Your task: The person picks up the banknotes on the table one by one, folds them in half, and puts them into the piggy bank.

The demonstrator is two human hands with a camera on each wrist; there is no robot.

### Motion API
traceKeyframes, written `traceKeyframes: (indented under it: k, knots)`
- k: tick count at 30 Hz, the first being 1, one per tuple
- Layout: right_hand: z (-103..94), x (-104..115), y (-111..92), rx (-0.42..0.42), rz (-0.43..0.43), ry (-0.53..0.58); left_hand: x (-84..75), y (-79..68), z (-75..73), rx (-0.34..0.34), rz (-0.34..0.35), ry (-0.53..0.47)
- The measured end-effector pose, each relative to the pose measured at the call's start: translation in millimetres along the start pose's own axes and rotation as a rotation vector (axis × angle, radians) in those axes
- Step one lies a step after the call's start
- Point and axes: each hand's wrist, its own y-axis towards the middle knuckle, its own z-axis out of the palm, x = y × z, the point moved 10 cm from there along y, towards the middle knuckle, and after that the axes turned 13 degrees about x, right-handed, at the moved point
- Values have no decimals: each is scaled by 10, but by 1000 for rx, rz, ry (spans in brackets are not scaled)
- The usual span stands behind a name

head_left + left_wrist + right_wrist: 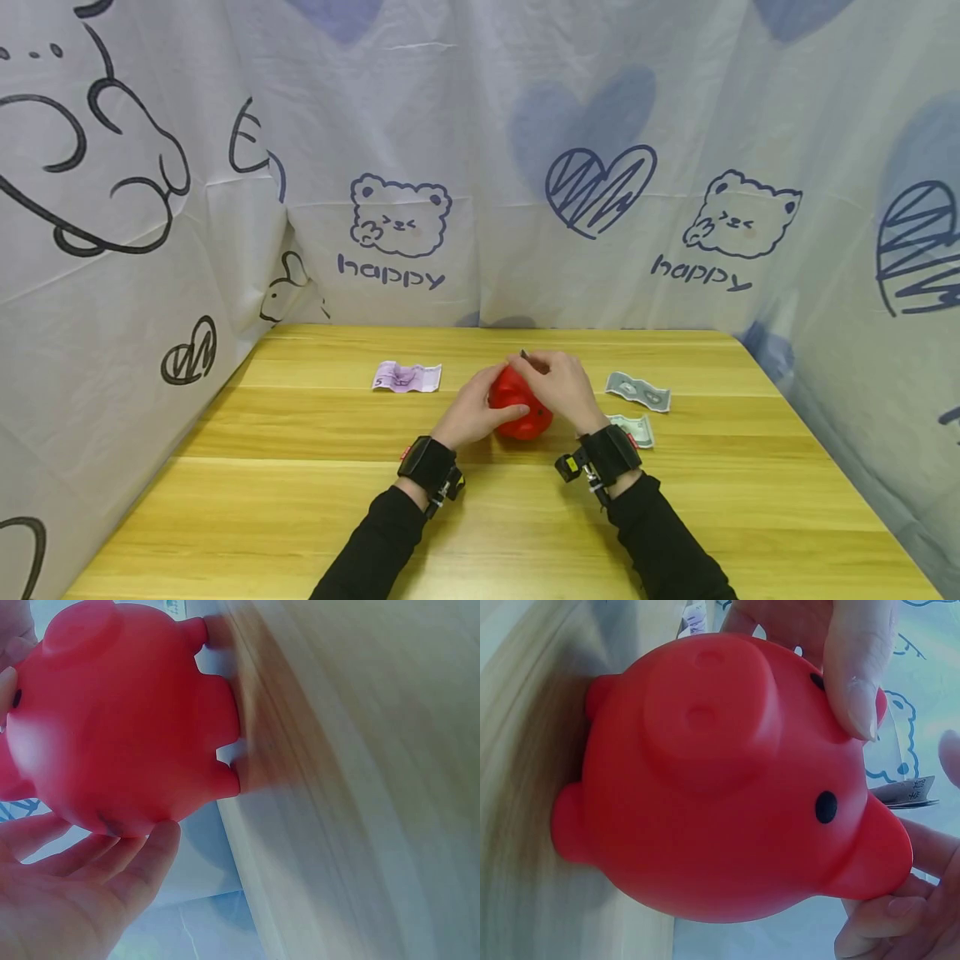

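A round red piggy bank stands on the wooden table, its snout facing the person. My left hand grips it from the left, thumb by one eye and fingers spread along its side, as the left wrist view also shows. Over its top, my right hand has curled fingers beside the ear. A folded banknote sticks up behind that ear, between the right hand's thumb and fingers. The pig's head hides the note's lower end.
Left of the pig lies a crumpled purple banknote. Two greenish-grey notes lie on the right, one farther back and another partly behind the right wrist. A printed cloth hangs along the table's back and sides.
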Motion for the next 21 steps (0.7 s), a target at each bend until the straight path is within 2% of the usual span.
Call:
traceKeyframes:
  k: [10,16,21]
  knots:
    - [-8,14,9,-26,-2,-4,40,1,10,0,-34,-12]
    - [-11,-16,12,-26,8,18,41,-1,6,-1,-32,-8]
    - [-15,-23,14,-27,-18,54,22,-2,3,-3,-23,1]
